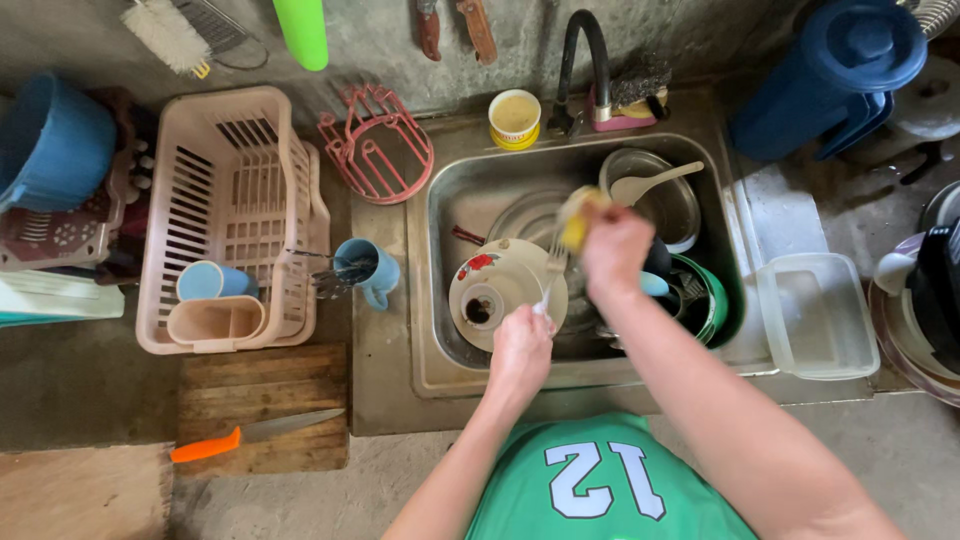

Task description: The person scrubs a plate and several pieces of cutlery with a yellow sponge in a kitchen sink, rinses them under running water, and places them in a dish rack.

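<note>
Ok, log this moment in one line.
left hand: holds metal fork | right hand: scrubs it with yellow sponge | over steel sink

The person wears a green jersey-style top point(610, 480), visible at the lower edge of the head view, below and behind both hands. Large white numerals with a dark outline are printed on the fabric, seen upside down from this viewpoint. The fabric appears smooth and slightly shiny, with soft folds near the waist.

Both forearms are bare from the elbow region to the wrist; no sleeve reaches them. The left hand point(520, 350) and the right hand point(615, 250) are bare: no gloves, rings, watch or wristband can be seen on either.
</note>
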